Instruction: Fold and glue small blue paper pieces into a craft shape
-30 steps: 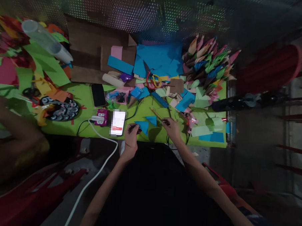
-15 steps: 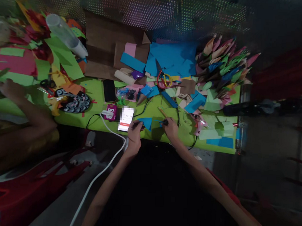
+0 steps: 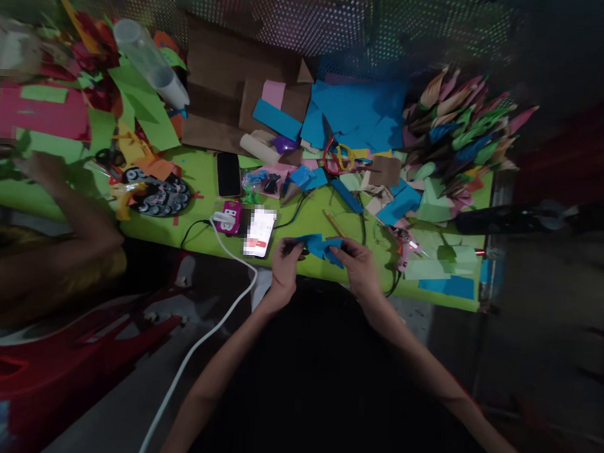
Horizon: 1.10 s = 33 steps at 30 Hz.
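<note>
A piece of blue paper (image 3: pixel 313 243) is pinched between the thumb and fingers of my left hand (image 3: pixel 285 266), just above the table's front edge. Something dark shows by those fingertips, too small to make out. My right hand (image 3: pixel 361 261) is closed on a second blue paper piece (image 3: pixel 335 253), its thumb lying on top. The two pieces meet or overlap between my hands; whether they are joined I cannot tell. A lit phone (image 3: pixel 260 233) lies left of my left hand. Beyond my right hand is a pencil (image 3: pixel 334 222).
On the green-covered table (image 3: pixel 204 175) lie red-and-yellow-handled scissors (image 3: pixel 338 154), a dark phone (image 3: pixel 229 174), a pink socket block (image 3: pixel 229 218) and a pink glue gun (image 3: pixel 404 247). Paper flowers (image 3: pixel 461 130) are heaped back right. A white cable (image 3: pixel 212 333) hangs in front. Another person's arm (image 3: pixel 68 189) reaches in at left.
My hands have come together, bringing the two blue pieces from apart to meeting. My right hand has turned inward, and its piece shows larger. The view has shifted slightly left.
</note>
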{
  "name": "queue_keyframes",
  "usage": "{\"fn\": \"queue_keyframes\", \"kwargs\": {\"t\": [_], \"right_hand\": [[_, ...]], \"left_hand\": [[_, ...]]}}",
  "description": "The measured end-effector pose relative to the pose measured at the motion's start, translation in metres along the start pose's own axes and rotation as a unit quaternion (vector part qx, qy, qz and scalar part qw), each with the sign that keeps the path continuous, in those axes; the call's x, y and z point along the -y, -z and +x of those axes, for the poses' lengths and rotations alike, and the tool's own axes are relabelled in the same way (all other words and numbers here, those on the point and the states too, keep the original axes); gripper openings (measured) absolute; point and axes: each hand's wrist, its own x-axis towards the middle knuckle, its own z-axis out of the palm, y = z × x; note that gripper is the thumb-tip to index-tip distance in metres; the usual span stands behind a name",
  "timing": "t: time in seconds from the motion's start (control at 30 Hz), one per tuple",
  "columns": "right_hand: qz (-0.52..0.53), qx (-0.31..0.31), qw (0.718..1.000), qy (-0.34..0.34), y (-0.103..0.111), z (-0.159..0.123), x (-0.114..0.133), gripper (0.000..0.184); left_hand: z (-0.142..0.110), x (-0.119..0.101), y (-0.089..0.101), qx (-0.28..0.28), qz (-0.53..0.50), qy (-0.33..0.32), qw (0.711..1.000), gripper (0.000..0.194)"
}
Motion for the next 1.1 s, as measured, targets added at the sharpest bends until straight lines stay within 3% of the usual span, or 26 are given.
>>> {"fn": "queue_keyframes", "kwargs": {"t": [0.33,1.1], "right_hand": [[0.009,-0.018,0.999,0.031,-0.019,-0.01,-0.006,0.027],[0.0,-0.047,0.998,0.033,-0.015,-0.006,-0.009,0.027]], "left_hand": [[-0.015,-0.006,-0.002,0.024,-0.008,0.014,1.0,0.017],[-0.017,-0.008,-0.003,0.065,-0.013,0.005,0.998,0.016]]}}
